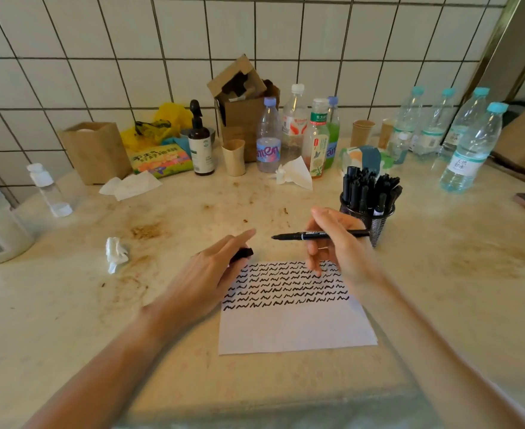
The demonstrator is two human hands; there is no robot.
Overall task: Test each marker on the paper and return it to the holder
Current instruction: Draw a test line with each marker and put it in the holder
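Head-camera view: a slim black marker (320,235) with its tip uncovered is held level above the far edge of the paper, tip pointing toward nine o'clock. It is pinched between thumb and curled fingers of the right hand (337,243), with its rear end reaching toward three o'clock, in front of the holder. A small black marker cap (242,253) is gripped in the left hand (211,270), whose index finger is stretched out toward one o'clock while the other fingers are folded around the cap.

Beneath both hands a white sheet of paper (295,323) is laid flat on the stained beige countertop (440,289); its far half is filled with rows of short black squiggles, its near half is bare. At two o'clock from the paper, just beyond the right hand, a black wire-mesh holder (375,222) is stood upright, packed with black markers.

A crumpled white tissue (116,253) is seen at nine o'clock from the paper. Toward twelve o'clock, along the white tiled wall (100,41), plastic drink bottles (269,140), paper cups (233,156), a dark pump bottle (200,144) and brown cardboard boxes (95,151) are ranged.
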